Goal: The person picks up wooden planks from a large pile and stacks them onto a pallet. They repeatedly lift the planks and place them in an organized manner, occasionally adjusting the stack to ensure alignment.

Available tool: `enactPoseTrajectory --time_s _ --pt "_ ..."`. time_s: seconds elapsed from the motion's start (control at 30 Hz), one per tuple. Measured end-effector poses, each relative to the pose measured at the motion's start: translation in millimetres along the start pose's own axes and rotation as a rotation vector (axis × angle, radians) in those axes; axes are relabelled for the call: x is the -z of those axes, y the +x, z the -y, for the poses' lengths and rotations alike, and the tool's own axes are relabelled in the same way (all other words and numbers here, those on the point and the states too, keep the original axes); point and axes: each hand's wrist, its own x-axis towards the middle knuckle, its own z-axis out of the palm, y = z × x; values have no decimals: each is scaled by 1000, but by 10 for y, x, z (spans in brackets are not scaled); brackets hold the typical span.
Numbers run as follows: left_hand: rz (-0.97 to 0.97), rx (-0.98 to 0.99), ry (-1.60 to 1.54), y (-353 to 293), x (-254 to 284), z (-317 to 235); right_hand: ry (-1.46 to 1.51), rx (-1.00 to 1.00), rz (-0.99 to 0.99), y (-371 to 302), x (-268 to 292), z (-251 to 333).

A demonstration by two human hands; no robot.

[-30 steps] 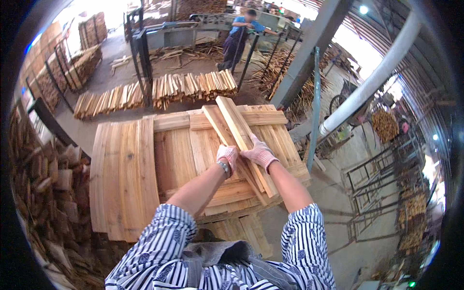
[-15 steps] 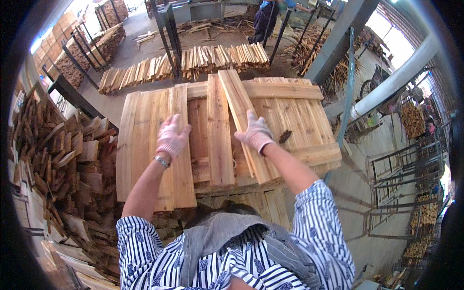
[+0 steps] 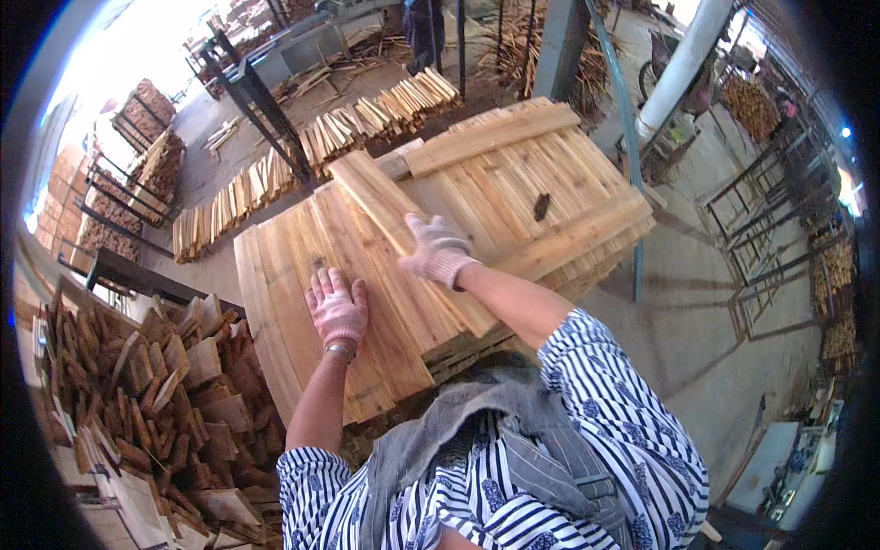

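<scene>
My left hand (image 3: 337, 307), in a pinkish work glove, lies flat with its fingers apart on wide, pale wooden boards (image 3: 284, 302) laid side by side. To its right, my right hand (image 3: 435, 249), also gloved, spans a narrower wooden board (image 3: 367, 183) with thumb and fingers across its width. That board lies slanted on top of the stack, its near end over the stack's front edge. Right of it are several narrow slats with a crosswise batten (image 3: 495, 137) along the far side and another batten (image 3: 568, 243) along the near side.
A small dark object (image 3: 542, 206) lies on the slats. Offcuts (image 3: 165, 385) are heaped at the left. Beyond the stack, a row of slats (image 3: 385, 110) lies by black metal posts (image 3: 266, 119). A grey column (image 3: 555, 55) rises behind, and a person (image 3: 423, 32) stands farther off.
The view has turned. The gap between the boards has closed over. My right hand has moved left with the slanted board, and my left hand now lies flatter and nearer to me.
</scene>
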Motion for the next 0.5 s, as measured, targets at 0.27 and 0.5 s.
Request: enactPoseTrajectory --time_s 0.27,0.5 --pt "27 10 3 -39 104 -58 -116 -114 -34 -206 -33 36" --pt "46 7 -55 -34 170 -100 -155 -86 -134 94 271 -889"
